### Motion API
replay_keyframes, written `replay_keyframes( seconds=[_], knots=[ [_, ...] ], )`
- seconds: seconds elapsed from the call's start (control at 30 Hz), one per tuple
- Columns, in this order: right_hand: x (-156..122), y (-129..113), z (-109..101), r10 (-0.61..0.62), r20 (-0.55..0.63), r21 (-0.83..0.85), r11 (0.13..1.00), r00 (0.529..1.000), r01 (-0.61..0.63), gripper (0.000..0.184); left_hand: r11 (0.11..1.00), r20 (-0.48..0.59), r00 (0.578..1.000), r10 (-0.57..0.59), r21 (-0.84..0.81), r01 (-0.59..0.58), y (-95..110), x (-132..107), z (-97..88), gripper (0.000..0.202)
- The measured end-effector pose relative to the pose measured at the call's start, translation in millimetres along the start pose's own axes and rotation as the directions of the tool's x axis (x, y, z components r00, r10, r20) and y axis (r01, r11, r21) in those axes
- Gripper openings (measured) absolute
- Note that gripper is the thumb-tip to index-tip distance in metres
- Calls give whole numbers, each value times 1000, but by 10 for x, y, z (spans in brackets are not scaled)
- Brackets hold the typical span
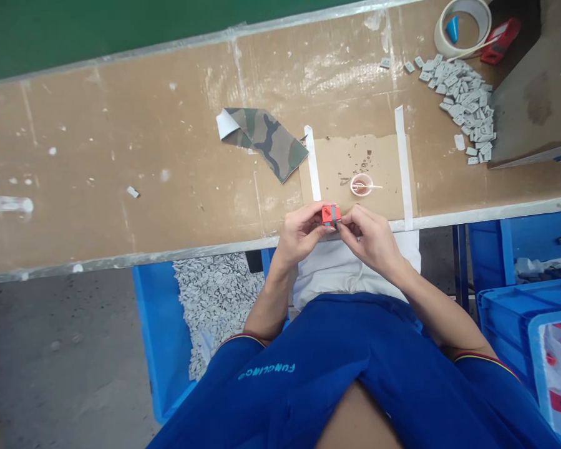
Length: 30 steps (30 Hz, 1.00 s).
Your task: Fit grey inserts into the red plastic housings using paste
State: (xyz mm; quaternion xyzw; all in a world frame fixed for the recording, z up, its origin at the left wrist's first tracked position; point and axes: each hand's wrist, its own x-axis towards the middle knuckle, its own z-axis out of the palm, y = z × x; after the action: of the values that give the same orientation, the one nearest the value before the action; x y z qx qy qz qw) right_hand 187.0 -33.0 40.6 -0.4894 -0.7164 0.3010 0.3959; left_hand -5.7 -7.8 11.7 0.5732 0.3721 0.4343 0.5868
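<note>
At the front edge of the bench, my left hand (303,231) grips a small red block-shaped part (327,215) with a grey band across it. From the other side, my right hand (367,234) closes its fingertips on the part's grey end. Whether a separate grey piece is pinched there is too small to tell. Just beyond my hands a small clear cup (361,184) holds a reddish liquid, with a thin white stick lying across it. The cup stands on a cardboard sheet (387,156) taped down with white strips.
A camouflage cloth (275,140) lies left of the cardboard. Small grey pieces (467,100) are heaped at right, near a tape roll (442,40) and a red part (500,40). Blue bins (163,324) stand below the bench; one holds grey pieces. A clear cup (9,204) lies far left.
</note>
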Motion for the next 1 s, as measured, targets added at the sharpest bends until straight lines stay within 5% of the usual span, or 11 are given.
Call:
replay_keyframes(
  seconds=[0.17,0.37,0.63,0.73,1.0],
  knots=[
    [-63,-59,44,-45,-101,43,998,994,50,8,989,89,995,38,-149,-24,66,29,-18,37],
    [-56,-141,78,-63,-148,76,994,987,75,21,959,97,994,41,-283,-11,68,21,-25,30],
    [0,-205,98,-143,-172,-150,982,975,117,11,963,82,997,2,-268,20,66,2,-21,31],
    [-2,-226,64,-107,-157,-186,979,982,77,8,973,51,999,-15,-231,26,72,1,-15,39],
    [35,-165,-70,110,35,32,993,993,-112,13,990,26,998,-52,-134,55,16,-14,-13,45]
  ],
)
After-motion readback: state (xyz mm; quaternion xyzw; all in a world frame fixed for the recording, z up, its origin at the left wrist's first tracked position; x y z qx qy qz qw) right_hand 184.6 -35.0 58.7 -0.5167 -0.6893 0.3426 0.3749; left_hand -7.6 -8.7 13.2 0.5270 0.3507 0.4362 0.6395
